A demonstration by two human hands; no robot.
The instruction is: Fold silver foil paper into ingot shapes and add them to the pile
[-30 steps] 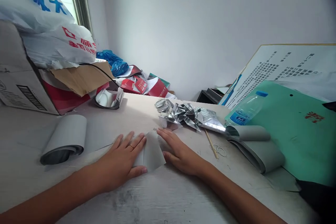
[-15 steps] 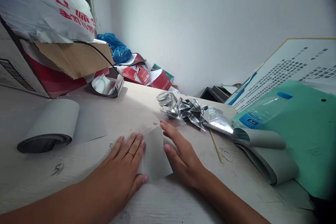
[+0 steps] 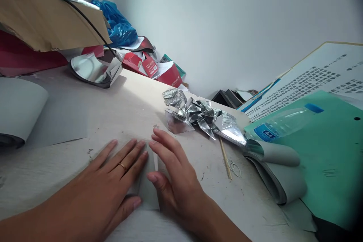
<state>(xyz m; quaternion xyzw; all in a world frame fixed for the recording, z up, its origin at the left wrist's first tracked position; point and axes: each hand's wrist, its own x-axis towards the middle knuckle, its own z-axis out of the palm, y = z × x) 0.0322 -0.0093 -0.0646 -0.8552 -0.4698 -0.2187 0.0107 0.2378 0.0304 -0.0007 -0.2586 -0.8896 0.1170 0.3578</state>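
A small grey sheet (image 3: 148, 193), apparently paper or thin card with a crease, lies on the table between my hands. My left hand (image 3: 113, 181) rests flat over its left part, fingers stretched out and a ring on one of them. At the sheet's right edge is my right hand (image 3: 177, 179), on its side with the fingers extended and the thumb apart, touching or nearly touching the edge. Part of the sheet is hidden beneath my left hand. Beyond my right hand lies a heap of folded silvery foil pieces (image 3: 200, 115).
A grey roll (image 3: 22, 102) lies at left, near a curled silvery sheet (image 3: 87, 68) and a cardboard box (image 3: 53, 20). To the right are a wooden stick (image 3: 225, 157), rubber bands (image 3: 235, 168), a folded grey roll (image 3: 289, 174), a plastic bottle (image 3: 289, 123) and a green board (image 3: 326, 159).
Both hands and the sheet sit farther left in view. The sheet's right part looks narrower, and my right hand has come closer to my left. The camera view has shifted.
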